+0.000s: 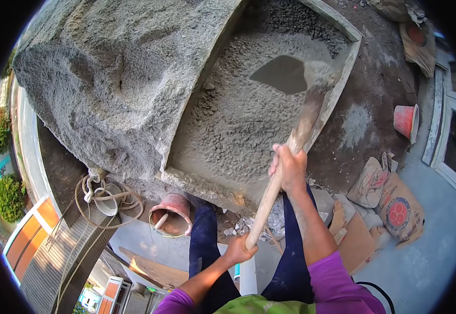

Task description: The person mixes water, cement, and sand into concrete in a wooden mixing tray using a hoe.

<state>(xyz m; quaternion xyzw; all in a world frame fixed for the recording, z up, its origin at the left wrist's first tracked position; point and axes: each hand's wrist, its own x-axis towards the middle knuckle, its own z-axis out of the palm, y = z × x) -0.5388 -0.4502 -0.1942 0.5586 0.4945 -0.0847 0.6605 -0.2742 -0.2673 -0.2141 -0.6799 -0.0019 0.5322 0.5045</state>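
Gripping hoe (273, 195) over mortar (238, 133) — left hand (239, 250), right hand (291, 167) higher

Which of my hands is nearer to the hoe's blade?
Right. Your right hand grips the wooden handle partway toward the blade; your left hand holds the handle's near end, farther from the blade.
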